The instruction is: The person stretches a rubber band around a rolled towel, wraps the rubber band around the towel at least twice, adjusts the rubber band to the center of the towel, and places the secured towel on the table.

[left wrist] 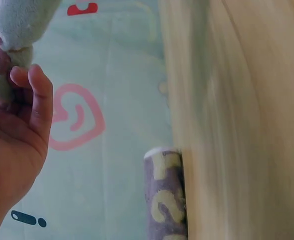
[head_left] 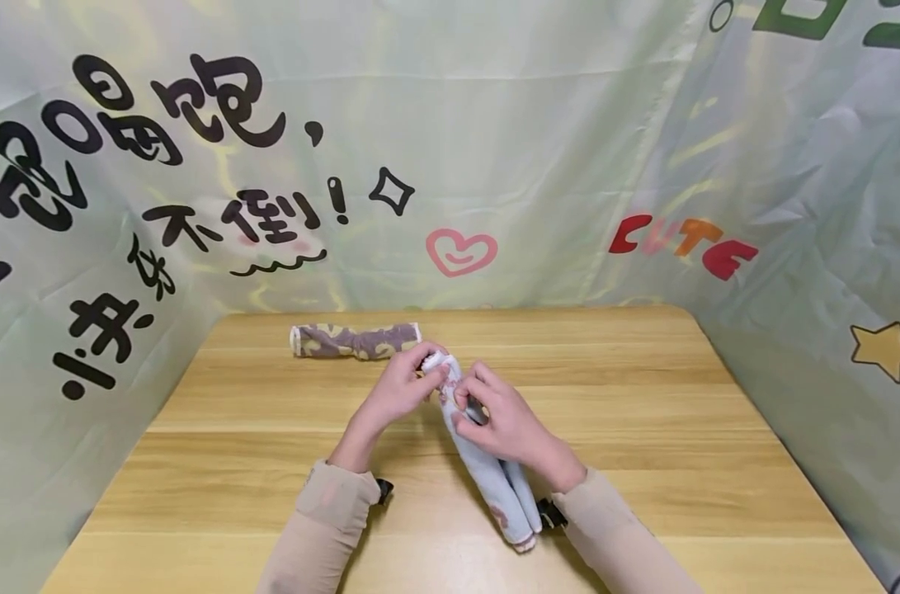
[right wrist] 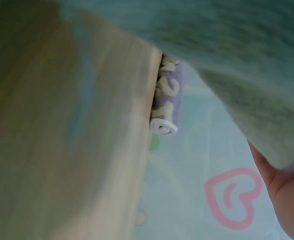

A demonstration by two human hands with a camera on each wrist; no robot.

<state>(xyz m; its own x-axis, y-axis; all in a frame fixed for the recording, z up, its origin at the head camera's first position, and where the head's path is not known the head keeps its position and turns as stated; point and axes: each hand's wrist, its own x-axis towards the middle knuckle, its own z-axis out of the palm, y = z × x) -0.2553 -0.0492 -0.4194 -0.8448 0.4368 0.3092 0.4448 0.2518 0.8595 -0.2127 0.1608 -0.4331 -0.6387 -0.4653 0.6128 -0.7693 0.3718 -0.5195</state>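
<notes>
A pale blue towel with pinkish patches is gathered into a long, narrow shape, and its lower part slants down toward the near side of the table. At its far, white-edged end, my left hand grips the cloth between thumb and fingers. Just below, my right hand has its fingers curled on the same towel. The left wrist view shows the left hand round the narrowed end of the towel. In the right wrist view, the draped towel covers most of the right hand.
A purple towel with yellowish patterns lies rolled up near the table's back edge, left of the hands. The wooden table is bordered by a printed fabric backdrop behind and on both sides.
</notes>
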